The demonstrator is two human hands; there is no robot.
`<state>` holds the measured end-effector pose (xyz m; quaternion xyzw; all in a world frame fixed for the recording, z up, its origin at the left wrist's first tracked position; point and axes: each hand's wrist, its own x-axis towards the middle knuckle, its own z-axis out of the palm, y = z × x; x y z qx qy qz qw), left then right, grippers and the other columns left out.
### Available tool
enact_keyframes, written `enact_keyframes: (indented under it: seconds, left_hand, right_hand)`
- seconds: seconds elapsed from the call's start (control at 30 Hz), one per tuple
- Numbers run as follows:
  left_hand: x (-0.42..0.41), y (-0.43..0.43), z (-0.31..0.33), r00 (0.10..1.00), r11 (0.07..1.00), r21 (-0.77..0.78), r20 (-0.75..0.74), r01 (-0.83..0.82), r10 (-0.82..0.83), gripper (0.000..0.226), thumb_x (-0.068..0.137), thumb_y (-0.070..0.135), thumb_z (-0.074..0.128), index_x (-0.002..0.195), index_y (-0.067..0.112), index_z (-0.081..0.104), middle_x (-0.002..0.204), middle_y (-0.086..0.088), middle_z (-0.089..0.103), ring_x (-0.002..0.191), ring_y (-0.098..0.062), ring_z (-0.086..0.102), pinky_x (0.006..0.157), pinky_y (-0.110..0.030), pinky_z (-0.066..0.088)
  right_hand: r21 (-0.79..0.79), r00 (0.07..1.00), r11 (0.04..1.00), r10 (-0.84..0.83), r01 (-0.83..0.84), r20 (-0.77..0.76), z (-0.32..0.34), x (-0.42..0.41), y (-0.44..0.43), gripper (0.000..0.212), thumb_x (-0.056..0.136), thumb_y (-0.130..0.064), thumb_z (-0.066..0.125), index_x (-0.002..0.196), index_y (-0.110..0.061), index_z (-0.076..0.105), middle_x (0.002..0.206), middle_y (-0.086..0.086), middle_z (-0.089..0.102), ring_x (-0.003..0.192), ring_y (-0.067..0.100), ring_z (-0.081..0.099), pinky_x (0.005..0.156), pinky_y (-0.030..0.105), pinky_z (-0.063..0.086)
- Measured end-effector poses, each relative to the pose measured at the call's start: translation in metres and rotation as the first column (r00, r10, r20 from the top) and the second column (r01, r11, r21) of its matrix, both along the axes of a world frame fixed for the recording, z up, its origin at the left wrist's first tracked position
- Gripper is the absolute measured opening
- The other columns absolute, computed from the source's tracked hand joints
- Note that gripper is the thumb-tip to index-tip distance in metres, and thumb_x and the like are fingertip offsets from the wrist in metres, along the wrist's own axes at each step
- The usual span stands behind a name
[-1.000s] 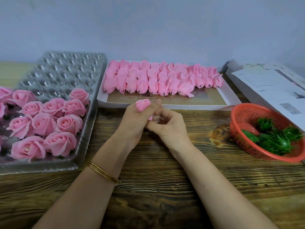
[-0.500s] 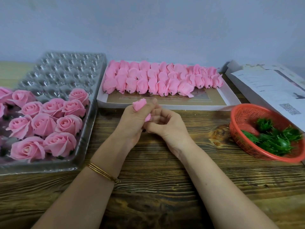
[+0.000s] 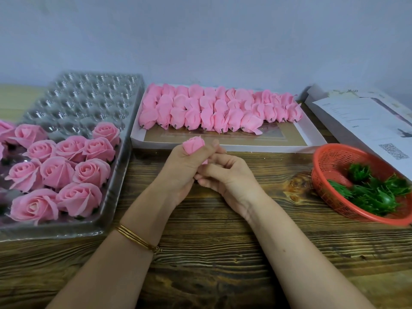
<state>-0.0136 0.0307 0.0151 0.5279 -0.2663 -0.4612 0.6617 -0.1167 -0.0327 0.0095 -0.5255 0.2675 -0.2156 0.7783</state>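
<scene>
The left hand (image 3: 178, 170) grips a pink bud (image 3: 193, 146) in its curled fingers, the bud's top poking up out of the fist, above the wooden table (image 3: 223, 253) just in front of the white tray (image 3: 312, 139). That tray holds rows of folded pink buds (image 3: 211, 110). The right hand (image 3: 229, 177) presses against the left, its curled fingers pinching the bud's lower end where a sliver of pink shows, and the 2 hands sit between the clear plastic tray (image 3: 84, 94) of finished roses (image 3: 66, 166) and the red basket (image 3: 323, 161) of green sepals (image 3: 374, 192).
</scene>
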Motion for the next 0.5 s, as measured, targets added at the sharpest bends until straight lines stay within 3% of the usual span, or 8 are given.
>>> enact_keyframes:
  seconds: [0.13, 0.27, 0.33, 0.4, 0.5]
  left_hand:
    - [-0.0009, -0.0028, -0.0032, 0.998, 0.998, 0.018, -0.024, -0.064, 0.064, 0.025, 0.078, 0.032, 0.073, 0.083, 0.008, 0.074, 0.082, -0.012, 0.071, 0.079, -0.022, 0.068, 0.078, -0.037, 0.054]
    - [-0.0015, -0.0026, -0.0034, 0.998, 0.998, 0.002, -0.019, -0.062, 0.062, 0.060, 0.070, 0.036, 0.074, 0.102, -0.014, 0.065, 0.091, -0.023, 0.062, 0.087, -0.032, 0.058, 0.083, -0.045, 0.046]
    - [-0.0012, -0.0027, -0.0034, 1.000, 0.999, -0.013, -0.006, -0.030, 0.030, 0.058, 0.070, 0.037, 0.073, 0.101, -0.013, 0.067, 0.085, -0.022, 0.062, 0.078, -0.032, 0.057, 0.067, -0.036, 0.047]
    - [0.0009, -0.0020, -0.0022, 1.000, 1.000, -0.007, -0.001, 0.012, -0.012, 0.040, 0.070, 0.039, 0.073, 0.090, 0.003, 0.075, 0.079, -0.015, 0.064, 0.070, -0.026, 0.056, 0.057, -0.029, 0.042]
    - [0.0025, -0.0009, -0.0021, 0.999, 0.999, -0.011, -0.009, 0.036, -0.037, 0.034, 0.074, 0.036, 0.071, 0.091, 0.006, 0.075, 0.090, -0.018, 0.064, 0.087, -0.028, 0.060, 0.075, -0.035, 0.049]
  right_hand:
    - [-0.162, 0.994, 0.983, -0.097, 0.088, -0.047, -0.0031, 0.0011, 0.0024, 0.019, 0.075, 0.007, 0.077, 0.091, -0.002, 0.070, 0.076, 0.010, 0.068, 0.072, 0.017, 0.064, 0.067, 0.024, 0.053]
    - [-0.249, 0.990, 0.962, -0.127, 0.109, -0.058, -0.0037, 0.0005, 0.0024, 0.018, 0.076, 0.007, 0.076, 0.074, -0.009, 0.070, 0.064, 0.005, 0.066, 0.062, 0.012, 0.060, 0.072, 0.029, 0.054]
    - [-0.202, 0.995, 0.976, -0.097, 0.087, -0.037, -0.0030, 0.0013, 0.0020, 0.017, 0.079, 0.009, 0.072, 0.073, -0.007, 0.070, 0.066, 0.010, 0.063, 0.062, 0.014, 0.058, 0.069, 0.026, 0.053]
    - [-0.091, 0.999, 0.995, -0.040, 0.038, -0.020, 0.0005, 0.0017, 0.0026, 0.016, 0.084, 0.006, 0.068, 0.074, -0.006, 0.071, 0.067, 0.011, 0.065, 0.062, 0.014, 0.059, 0.063, 0.020, 0.053]
    - [0.030, 1.000, 0.999, 0.029, -0.029, -0.007, 0.0028, 0.0004, -0.0004, 0.022, 0.088, 0.002, 0.062, 0.072, -0.008, 0.072, 0.065, 0.004, 0.068, 0.063, 0.011, 0.064, 0.063, 0.018, 0.055]
